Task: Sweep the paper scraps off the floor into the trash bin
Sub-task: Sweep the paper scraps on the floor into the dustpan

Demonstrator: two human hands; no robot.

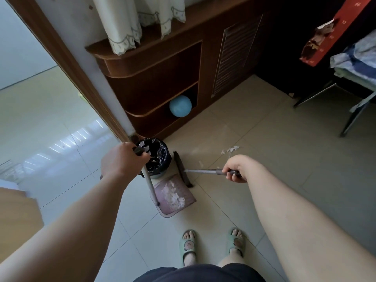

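Note:
My left hand (pixel 120 161) grips the top of the dustpan's long grey handle. The pink dustpan (pixel 160 187) rests on the tiled floor and holds a heap of white paper scraps (pixel 174 195). My right hand (pixel 236 167) grips the broom's grey handle; the dark broom head (pixel 182 168) stands at the dustpan's open edge. A few white scraps (pixel 231 150) lie on the floor to the right of the broom. The trash bin (pixel 157 157), lined with a black bag, stands just behind the dustpan, partly hidden by my left hand.
A brown wooden cabinet (pixel 154 78) with a blue ball (pixel 180 108) on its lower shelf stands behind the bin. A door frame (pixel 67 64) runs down the left. Metal chair legs (pixel 350 119) are at the right. My feet in green slippers (pixel 188 246) stand below the dustpan.

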